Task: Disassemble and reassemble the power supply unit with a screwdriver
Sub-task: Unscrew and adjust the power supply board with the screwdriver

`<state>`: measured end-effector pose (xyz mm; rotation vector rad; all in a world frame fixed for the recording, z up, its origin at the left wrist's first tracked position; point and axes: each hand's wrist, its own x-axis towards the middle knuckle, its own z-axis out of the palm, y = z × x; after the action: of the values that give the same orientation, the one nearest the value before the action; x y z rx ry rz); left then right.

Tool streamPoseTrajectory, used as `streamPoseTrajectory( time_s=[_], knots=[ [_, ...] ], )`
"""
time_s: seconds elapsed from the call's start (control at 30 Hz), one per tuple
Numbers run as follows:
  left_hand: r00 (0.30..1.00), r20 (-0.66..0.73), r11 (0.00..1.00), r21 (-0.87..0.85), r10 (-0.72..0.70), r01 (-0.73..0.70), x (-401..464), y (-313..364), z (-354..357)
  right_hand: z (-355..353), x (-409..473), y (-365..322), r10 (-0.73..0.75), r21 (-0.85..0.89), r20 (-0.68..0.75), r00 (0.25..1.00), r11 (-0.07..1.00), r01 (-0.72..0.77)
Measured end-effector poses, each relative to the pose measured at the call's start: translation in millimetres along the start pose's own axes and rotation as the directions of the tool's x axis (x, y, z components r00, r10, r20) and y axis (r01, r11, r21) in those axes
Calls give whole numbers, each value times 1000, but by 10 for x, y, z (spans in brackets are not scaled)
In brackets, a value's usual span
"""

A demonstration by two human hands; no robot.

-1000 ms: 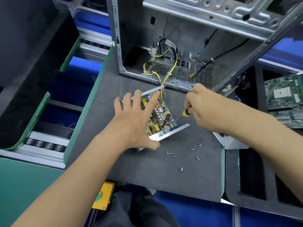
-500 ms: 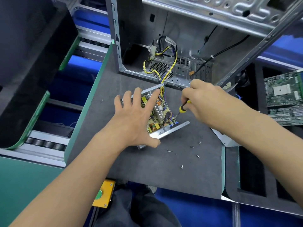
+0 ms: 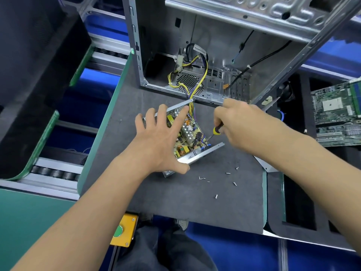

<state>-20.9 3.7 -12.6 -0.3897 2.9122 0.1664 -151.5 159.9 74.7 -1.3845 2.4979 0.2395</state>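
The opened power supply unit (image 3: 190,137) lies on the dark grey mat, its circuit board exposed inside a silver metal tray. My left hand (image 3: 160,139) lies spread over its left half, fingers straight, thumb against the near metal edge. My right hand (image 3: 240,124) grips a screwdriver (image 3: 216,131) with a yellow-and-black handle; its tip points down-left at the board's right corner. Yellow and purple wires (image 3: 192,106) run from the unit into the computer case (image 3: 205,55) behind.
Several loose screws (image 3: 216,180) lie on the mat (image 3: 175,202) in front of the unit. A metal cover plate (image 3: 266,166) lies under my right forearm. Circuit boards (image 3: 336,114) sit in a black foam tray at right. A yellow box with a green button (image 3: 122,231) hangs below the table edge.
My right hand has shifted the screwdriver slightly left and down toward the board's right corner. My left hand stays pressed on the unit.
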Motion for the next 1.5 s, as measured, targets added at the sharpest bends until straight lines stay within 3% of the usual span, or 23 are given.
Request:
streamPoseTrajectory(
  time_s=[0.2, 0.3, 0.43, 0.5, 0.57, 0.6, 0.7, 0.73, 0.77, 0.83, 0.93, 1.07, 1.13, 1.2, 1.4, 1.5],
  knots=[
    [1000, 17, 1000, 1, -3, 3, -9, 7, -18, -27, 33, -140, 4, -173, -42, 999, 985, -12],
    [999, 44, 1000, 3, 8, -8, -7, 8, -58, -31, 16, -164, 85, -113, -52, 995, 989, -90],
    [991, 126, 998, 25, 47, -50, 37, -56, -175, -71, -142, 28, 257, 97, 49, 965, 961, -261],
    [981, 177, 993, 68, 85, -98, 63, -166, -246, -20, -297, 227, 325, 254, -33, 945, 918, -306],
    [965, 236, 983, 119, 111, -142, 89, -293, -331, 104, -480, 373, 421, 520, -150, 894, 803, -291],
    [957, 266, 974, 159, 113, -159, 104, -345, -374, 201, -570, 382, 499, 666, -139, 856, 687, -292],
    [945, 314, 937, 294, 93, -190, 133, -447, -485, 571, -755, 242, 659, 908, 99, 745, 247, -338],
    [949, 306, 927, 329, 77, -181, 133, -481, -513, 713, -792, 173, 667, 916, 160, 727, 175, -362],
    [956, 289, 920, 357, 53, -159, 123, -517, -535, 847, -831, 92, 653, 905, 189, 733, 174, -389],
    [975, 224, 930, 362, -16, -68, 98, -607, -572, 1080, -875, -60, 609, 858, 185, 772, 283, -429],
    [983, 163, 970, 240, -84, 43, 41, -676, -570, 1326, -827, -273, 523, 875, 166, 836, 313, -369],
    [994, 110, 999, 42, -20, 15, -99, -593, -462, 1505, -688, -460, 412, 834, 92, 906, 466, -297],
    [996, 83, 997, -67, 31, -26, -186, -502, -415, 1554, -635, -502, 395, 750, 55, 917, 590, -299],
    [997, 41, 981, -185, 61, -52, -262, -402, -370, 1569, -597, -510, 396, 719, 13, 918, 634, -284],
    [994, -109, 875, -480, 7, -59, -373, -223, -235, 1582, -564, -444, 395, 753, -23, 918, 612, -244],
    [970, -242, 822, -558, -31, -113, -406, -210, -135, 1545, -601, -397, 473, 879, -15, 881, 426, -214]
  ],
)
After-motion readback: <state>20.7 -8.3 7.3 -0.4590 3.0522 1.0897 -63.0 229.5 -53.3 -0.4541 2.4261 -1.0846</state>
